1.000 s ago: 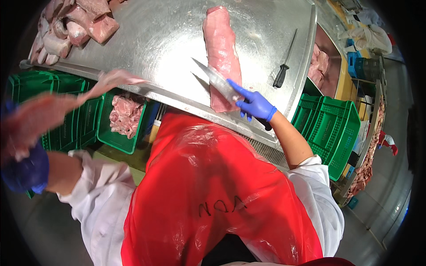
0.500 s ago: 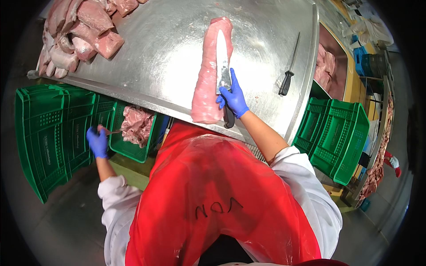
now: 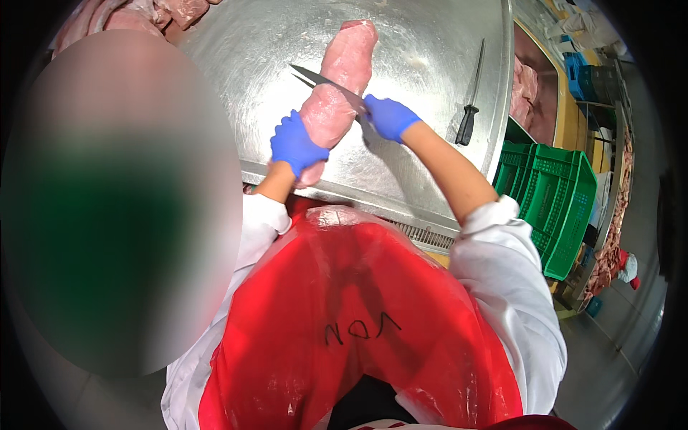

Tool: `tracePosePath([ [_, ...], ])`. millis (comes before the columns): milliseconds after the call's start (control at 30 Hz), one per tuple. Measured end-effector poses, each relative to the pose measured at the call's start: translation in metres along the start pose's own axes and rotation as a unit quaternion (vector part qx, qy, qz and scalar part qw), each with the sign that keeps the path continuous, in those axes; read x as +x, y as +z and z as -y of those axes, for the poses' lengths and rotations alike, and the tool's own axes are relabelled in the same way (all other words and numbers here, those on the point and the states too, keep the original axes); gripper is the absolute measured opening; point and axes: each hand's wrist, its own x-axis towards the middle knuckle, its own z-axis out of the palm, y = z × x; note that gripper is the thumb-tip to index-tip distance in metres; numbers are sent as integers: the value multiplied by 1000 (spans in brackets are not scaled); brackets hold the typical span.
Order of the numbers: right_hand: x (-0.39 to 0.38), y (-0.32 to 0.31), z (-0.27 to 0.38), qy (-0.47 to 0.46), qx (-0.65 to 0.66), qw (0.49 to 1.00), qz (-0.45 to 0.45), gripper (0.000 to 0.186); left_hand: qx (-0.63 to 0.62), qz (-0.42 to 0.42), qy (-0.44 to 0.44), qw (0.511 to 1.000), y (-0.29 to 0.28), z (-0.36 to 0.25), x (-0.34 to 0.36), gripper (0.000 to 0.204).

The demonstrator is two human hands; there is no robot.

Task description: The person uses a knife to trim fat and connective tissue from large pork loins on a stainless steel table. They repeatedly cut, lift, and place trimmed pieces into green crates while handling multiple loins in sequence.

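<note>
A long pale-pink piece of boneless meat [image 3: 347,63] lies on the metal table [image 3: 247,80], stretching away from its near edge. My left hand [image 3: 295,143], in a blue glove, is closed around the near part of the meat. In my blue-gloved right hand [image 3: 390,118] is a knife [image 3: 334,87], its handle hidden by the fingers. The blade lies across the middle of the meat, with its tip pointing left past the meat's side. Whether the edge cuts into the surface, I cannot tell.
A sharpening steel [image 3: 467,118] with a black handle lies on the table at the right. Green crates [image 3: 561,208] stand beyond that side. Cut meat [image 3: 179,10] is piled at the far left. Meat also fills a bin [image 3: 548,86] at the right. A large blur hides the left.
My left hand has come from the crate at the left onto the near part of the meat. The knife has turned from lying along the meat to lying across it.
</note>
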Motion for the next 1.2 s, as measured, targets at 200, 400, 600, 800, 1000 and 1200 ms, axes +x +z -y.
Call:
tracePosePath([
  [200,1,5,23,0,0,1000,21,38,-114,99,73,986,-10,53,48,91],
  [400,62,31,47,33,68,997,-7,35,-13,7,81,997,-52,61,63,86],
  [600,9,47,45,97,104,986,82,34,127,-71,139,980,-74,60,53,59],
  [800,21,63,45,27,137,989,-43,32,91,-65,294,949,-56,61,33,40],
  [1000,-86,86,-14,27,171,985,6,36,-533,271,39,801,-65,127,39,83],
  [1200,-228,110,-70,162,509,844,-47,31,-579,259,272,723,-102,-163,46,74],
])
